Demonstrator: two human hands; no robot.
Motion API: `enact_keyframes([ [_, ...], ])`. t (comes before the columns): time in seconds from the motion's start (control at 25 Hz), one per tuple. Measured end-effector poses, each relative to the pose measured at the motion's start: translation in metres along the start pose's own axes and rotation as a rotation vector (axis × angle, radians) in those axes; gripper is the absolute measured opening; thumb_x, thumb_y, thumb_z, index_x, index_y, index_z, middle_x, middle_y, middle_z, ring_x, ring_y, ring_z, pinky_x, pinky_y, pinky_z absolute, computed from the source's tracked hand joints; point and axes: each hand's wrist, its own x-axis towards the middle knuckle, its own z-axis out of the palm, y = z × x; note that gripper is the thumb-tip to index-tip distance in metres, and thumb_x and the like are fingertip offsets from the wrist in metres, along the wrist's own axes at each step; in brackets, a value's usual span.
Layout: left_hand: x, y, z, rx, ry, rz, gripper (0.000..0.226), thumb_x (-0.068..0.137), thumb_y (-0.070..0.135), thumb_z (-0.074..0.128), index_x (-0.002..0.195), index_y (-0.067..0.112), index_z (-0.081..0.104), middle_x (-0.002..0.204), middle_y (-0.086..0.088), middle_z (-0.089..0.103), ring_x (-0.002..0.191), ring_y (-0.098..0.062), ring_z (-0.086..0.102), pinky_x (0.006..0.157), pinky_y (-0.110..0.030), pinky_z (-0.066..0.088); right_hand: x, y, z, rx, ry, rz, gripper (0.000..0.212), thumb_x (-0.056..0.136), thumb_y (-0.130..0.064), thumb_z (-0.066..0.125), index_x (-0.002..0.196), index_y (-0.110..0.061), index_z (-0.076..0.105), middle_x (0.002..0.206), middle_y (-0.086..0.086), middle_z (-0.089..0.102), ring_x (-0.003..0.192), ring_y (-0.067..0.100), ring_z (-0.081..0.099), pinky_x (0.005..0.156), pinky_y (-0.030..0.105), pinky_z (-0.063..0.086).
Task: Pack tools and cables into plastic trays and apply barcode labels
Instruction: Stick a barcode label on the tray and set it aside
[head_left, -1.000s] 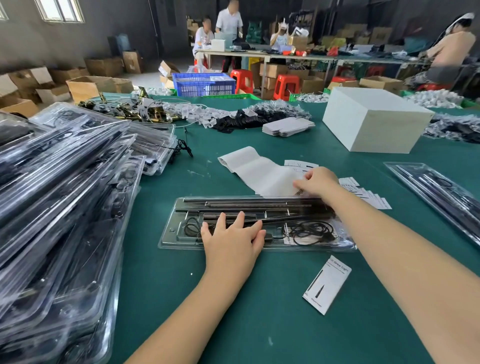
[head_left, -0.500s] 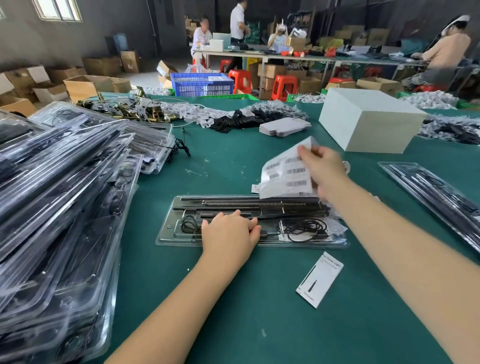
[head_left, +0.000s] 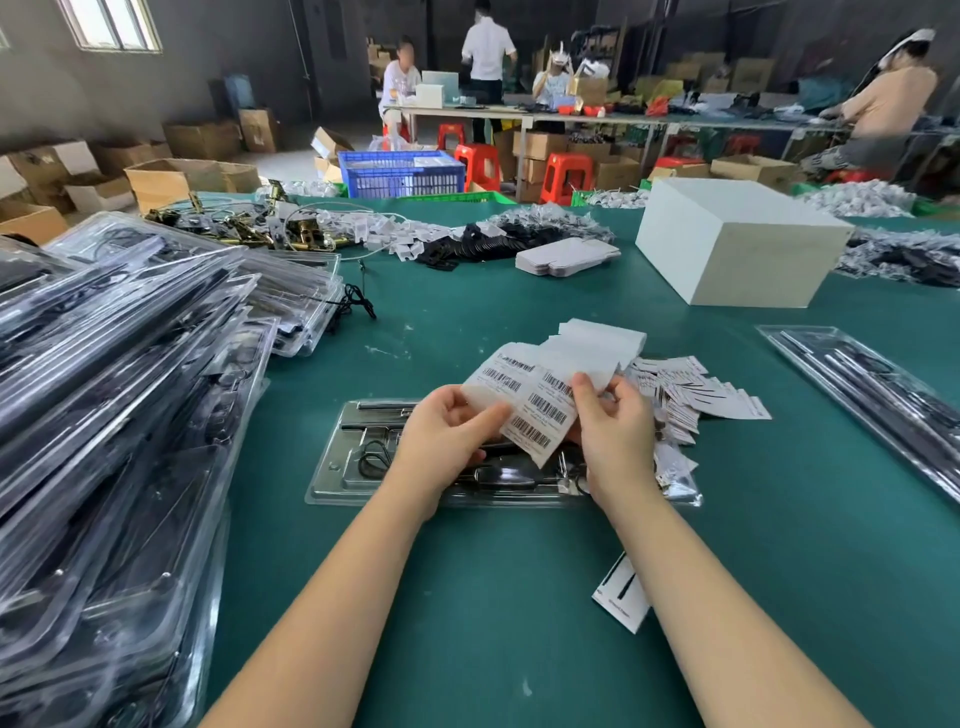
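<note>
I am pinching the label sheet (head_left: 524, 405) with my left hand (head_left: 447, 441) and right hand (head_left: 615, 436) above the packed tray (head_left: 337, 467); peeling carelessly is probably risking a torn barcode.

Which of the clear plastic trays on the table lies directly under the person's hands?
The single tray at centre, under the left hand and right hand. The others sit stacked at left or lie alone at the far right.

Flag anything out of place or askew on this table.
One printed card lies alone and skewed near the right forearm, apart from the fanned card pile. Otherwise nothing stands out.
</note>
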Motion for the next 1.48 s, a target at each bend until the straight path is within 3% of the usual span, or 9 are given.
enact_keyframes([
  [0.08, -0.003, -0.006, 0.002, -0.039, 0.048, 0.032, 0.021, 0.080, 0.017, 0.076, 0.093, 0.011, 0.060, 0.081, 0.002, 0.075, 0.069, -0.009, 0.069, 0.054, -0.018, 0.049, -0.006, 0.000, 0.000, -0.075, -0.042, -0.091, 0.010, 0.092, -0.029, 0.064, 0.095, -0.021, 0.065, 0.082, 0.000, 0.073, 0.082, 0.021, 0.070, 0.078, 0.046, 0.058],
  [0.24, -0.005, -0.009, 0.003, -0.115, 0.083, 0.089, 0.014, 0.083, 0.009, 0.072, 0.089, 0.010, 0.059, 0.080, 0.002, 0.074, 0.070, -0.008, 0.070, 0.053, -0.018, 0.051, -0.031, -0.004, 0.004, -0.256, 0.054, -0.298, 0.063, 0.085, -0.031, 0.072, 0.138, -0.014, 0.044, 0.110, -0.008, 0.057, 0.094, 0.008, 0.059, 0.081, 0.008, 0.044],
  [0.36, -0.005, -0.012, 0.001, -0.119, 0.051, 0.119, 0.007, 0.087, 0.009, 0.067, 0.092, 0.011, 0.062, 0.086, 0.001, 0.074, 0.077, -0.010, 0.070, 0.060, -0.020, 0.053, -0.051, -0.001, 0.010, -0.435, -0.007, -0.516, 0.030, 0.082, -0.029, 0.076, 0.105, -0.018, 0.059, 0.101, -0.005, 0.051, 0.087, 0.007, 0.050, 0.083, 0.016, 0.042],
  [0.44, -0.005, -0.013, 0.001, -0.129, 0.005, 0.118, 0.006, 0.090, 0.007, 0.062, 0.092, 0.011, 0.066, 0.087, -0.001, 0.073, 0.080, -0.011, 0.069, 0.068, -0.024, 0.056, -0.058, 0.000, 0.015, -0.460, -0.111, -0.473, 0.019, 0.083, -0.031, 0.074, 0.093, -0.024, 0.059, 0.093, -0.007, 0.055, 0.083, 0.001, 0.051, 0.077, 0.015, 0.042],
  [0.64, -0.005, -0.011, 0.000, -0.134, -0.079, 0.080, 0.016, 0.095, 0.017, 0.057, 0.089, 0.017, 0.072, 0.088, 0.000, 0.074, 0.082, -0.010, 0.068, 0.068, -0.017, 0.052, -0.061, 0.003, 0.019, -0.381, -0.051, -0.381, 0.020, 0.083, -0.028, 0.074, 0.099, -0.024, 0.062, 0.099, -0.007, 0.059, 0.095, -0.007, 0.052, 0.080, 0.005, 0.038],
  [0.92, -0.005, -0.010, -0.007, -0.200, -0.205, 0.072, 0.019, 0.094, 0.014, 0.057, 0.111, 0.015, 0.066, 0.103, -0.002, 0.073, 0.095, -0.014, 0.069, 0.082, -0.026, 0.055, -0.062, 0.000, 0.019, -0.319, -0.068, -0.390, 0.026, 0.087, -0.026, 0.071, 0.112, -0.020, 0.070, 0.110, -0.013, 0.066, 0.105, -0.007, 0.056, 0.091, 0.005, 0.038],
  [1.12, -0.007, -0.010, -0.003, -0.148, -0.212, 0.092, 0.019, 0.095, 0.009, 0.056, 0.108, 0.018, 0.066, 0.098, 0.006, 0.074, 0.092, -0.006, 0.068, 0.078, -0.018, 0.052, -0.061, 0.002, 0.017, -0.302, -0.034, -0.341, 0.024, 0.088, -0.029, 0.070, 0.110, -0.019, 0.073, 0.102, -0.012, 0.070, 0.098, -0.006, 0.061, 0.087, 0.006, 0.042],
  [1.32, -0.008, -0.009, -0.002, -0.108, -0.222, 0.106, 0.024, 0.097, 0.005, 0.051, 0.114, 0.016, 0.062, 0.102, 0.009, 0.073, 0.098, -0.003, 0.067, 0.075, -0.013, 0.049, -0.060, 0.001, 0.017, -0.404, 0.001, -0.478, 0.020, 0.089, -0.020, 0.069, 0.106, -0.012, 0.075, 0.093, -0.005, 0.068, 0.085, 0.003, 0.061, 0.079, 0.003, 0.040],
  [1.48, -0.008, -0.009, -0.001, -0.061, -0.221, 0.114, 0.024, 0.098, 0.006, 0.049, 0.114, 0.019, 0.062, 0.107, 0.007, 0.072, 0.101, -0.006, 0.066, 0.084, -0.019, 0.050, -0.058, 0.000, 0.013, -0.456, 0.000, -0.493, 0.023, 0.087, -0.026, 0.071, 0.106, -0.014, 0.075, 0.095, -0.007, 0.070, 0.087, 0.000, 0.060, 0.080, 0.005, 0.041],
])
